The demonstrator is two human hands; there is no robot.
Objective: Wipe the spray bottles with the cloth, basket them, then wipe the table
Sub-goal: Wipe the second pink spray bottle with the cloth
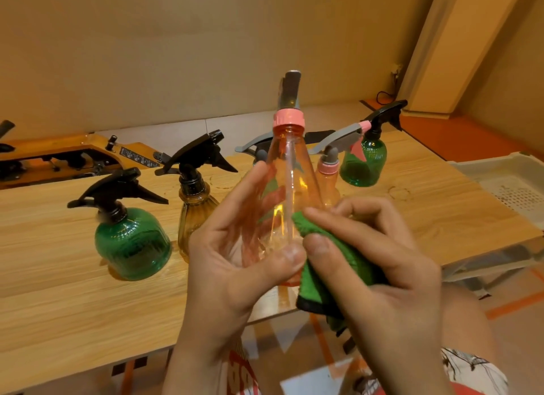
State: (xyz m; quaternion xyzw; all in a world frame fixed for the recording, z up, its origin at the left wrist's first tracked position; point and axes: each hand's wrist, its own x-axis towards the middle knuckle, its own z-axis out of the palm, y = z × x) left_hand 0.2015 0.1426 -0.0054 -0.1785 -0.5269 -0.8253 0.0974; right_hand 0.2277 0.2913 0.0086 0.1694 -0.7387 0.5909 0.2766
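Orange see-through cone-shaped plastic spray bottle (290, 170) hangs above the wooden table (59, 291), my left hand (235, 256) wrapped round it so my right hand (379, 265), pinching the folded green cloth (332, 259), can rub its side.

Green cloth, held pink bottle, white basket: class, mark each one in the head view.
green cloth (316, 285), head view, folded face near its black edge.
pink bottle (282, 159), head view, clear conical body below the collar.
basket (482, 170), head view, inner wall beside its rim.

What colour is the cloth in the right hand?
The cloth is green with a black edge; head view.
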